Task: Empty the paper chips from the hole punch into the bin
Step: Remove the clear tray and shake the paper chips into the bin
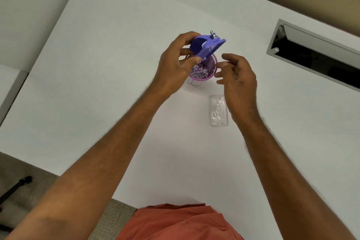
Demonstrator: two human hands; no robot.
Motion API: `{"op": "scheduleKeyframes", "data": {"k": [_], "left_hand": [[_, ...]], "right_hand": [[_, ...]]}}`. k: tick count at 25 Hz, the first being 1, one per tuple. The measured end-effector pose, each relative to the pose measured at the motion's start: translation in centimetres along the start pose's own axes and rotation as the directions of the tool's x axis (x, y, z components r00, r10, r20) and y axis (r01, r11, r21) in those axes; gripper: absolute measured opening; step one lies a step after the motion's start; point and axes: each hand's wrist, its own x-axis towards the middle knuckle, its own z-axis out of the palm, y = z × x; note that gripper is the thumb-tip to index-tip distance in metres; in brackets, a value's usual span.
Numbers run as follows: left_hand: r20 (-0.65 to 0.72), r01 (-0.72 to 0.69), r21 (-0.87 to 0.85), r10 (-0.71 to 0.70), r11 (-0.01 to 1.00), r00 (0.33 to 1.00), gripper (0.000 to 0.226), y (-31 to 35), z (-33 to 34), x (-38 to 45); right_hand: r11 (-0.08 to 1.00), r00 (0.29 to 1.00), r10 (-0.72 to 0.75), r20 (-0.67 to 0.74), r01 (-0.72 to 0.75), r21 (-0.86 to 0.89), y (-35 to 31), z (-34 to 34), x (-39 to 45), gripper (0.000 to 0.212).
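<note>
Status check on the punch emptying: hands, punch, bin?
Left hand holds purple hole punch tilted over pink mesh bin. Right hand open, empty, beside bin. Chips in bin. Clear tray cover on table, nothing blocking.

Even, soft overhead light leaves the white worktop [116,84] bright without glare; shadows under the arms are faint. Wide-angle distortion bends the edges, and the whole picture is slightly soft, fingers a little blurred

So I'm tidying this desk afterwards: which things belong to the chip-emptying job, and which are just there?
In the job: purple hole punch in left hand; pink mesh bin; clear tray cover.
Just there: desk cable hatch; empty right hand.
</note>
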Motion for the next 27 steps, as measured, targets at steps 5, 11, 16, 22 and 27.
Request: {"op": "scheduleKeyframes", "data": {"k": [5, 11, 16, 22, 27], "left_hand": [[0.084, -0.261, 0.246, 0.247, 0.933, 0.965, 0.045, -0.6, 0.6, -1.5], [0.184, -0.426, 0.465, 0.386, 0.776, 0.904, 0.042, -0.8, 1.3, -2.2], [0.15, -0.219, 0.453, 0.168, 0.864, 0.974, 0.085, -1.6, 1.2, -1.5], [0.18, -0.112, 0.361, 0.048, 0.926, 0.982, 0.097, -2.8, 1.2, -0.9], [0.176, -0.101, 0.368, 0.037, 0.925, 0.984, 0.092, -2.8, 1.2, -0.6]], "right_hand": [[0.944, 0.982, 0.168, 0.085, -0.185, 0.274, -0.9, 0.0, -0.6, 0.033], [0.891, 0.956, 0.264, 0.127, -0.293, 0.346, -0.8, -0.3, -0.8, 0.039], [0.838, 0.925, 0.346, 0.158, -0.38, 0.392, 0.2, -0.7, -0.7, 0.046], [0.84, 0.924, 0.345, 0.168, -0.383, 0.385, 1.2, -0.5, -0.8, 0.043], [0.802, 0.907, 0.39, 0.158, -0.419, 0.426, 1.5, -0.4, -0.4, 0.043]]}}
